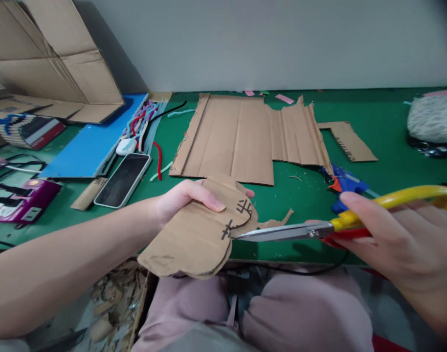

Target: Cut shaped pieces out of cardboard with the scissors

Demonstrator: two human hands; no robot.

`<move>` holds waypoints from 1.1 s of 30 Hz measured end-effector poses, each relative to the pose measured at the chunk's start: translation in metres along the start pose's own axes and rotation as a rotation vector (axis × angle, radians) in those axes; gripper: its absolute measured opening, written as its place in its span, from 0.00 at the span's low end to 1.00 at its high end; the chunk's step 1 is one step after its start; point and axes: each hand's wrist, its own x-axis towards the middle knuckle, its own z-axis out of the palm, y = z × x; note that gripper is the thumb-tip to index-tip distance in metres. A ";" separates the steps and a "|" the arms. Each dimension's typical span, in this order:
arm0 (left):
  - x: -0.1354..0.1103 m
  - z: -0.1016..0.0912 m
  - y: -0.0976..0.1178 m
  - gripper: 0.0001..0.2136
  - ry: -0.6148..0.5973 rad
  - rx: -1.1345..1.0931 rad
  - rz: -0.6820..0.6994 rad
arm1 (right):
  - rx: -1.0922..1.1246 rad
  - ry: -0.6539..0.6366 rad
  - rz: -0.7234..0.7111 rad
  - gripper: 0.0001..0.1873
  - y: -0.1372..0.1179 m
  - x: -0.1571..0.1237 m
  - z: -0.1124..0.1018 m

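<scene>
My left hand [196,200] grips a brown cardboard cutout [194,234] with a scalloped edge, thumb on top and fingers underneath. Dark printed characters mark its right side, and more than one layer shows along the lower edge. In my right hand [403,244] are scissors [293,231] with yellow and red handles. Their blades look closed or nearly so, and the tip lies at the notch in the cutout's right edge. A thin strip of cardboard [277,222] curls just behind the blades.
On the green table [385,107] lie a large cardboard sheet [231,137], a smaller piece [351,142], a blue glue gun [346,182], a phone [124,180], pipe cleaners [139,122] and a purple power strip [27,200]. Cardboard scraps [109,298] fill a box below.
</scene>
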 end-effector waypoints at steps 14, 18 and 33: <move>-0.005 0.000 0.002 0.35 -0.012 -0.009 0.043 | -0.092 -0.021 0.125 0.25 0.007 -0.013 0.006; -0.001 -0.005 -0.004 0.37 -0.060 -0.026 0.089 | -0.094 -0.016 0.125 0.25 0.005 -0.015 0.009; 0.014 -0.020 -0.022 0.33 -0.197 -0.079 0.174 | -0.076 0.148 0.105 0.24 -0.004 -0.011 0.018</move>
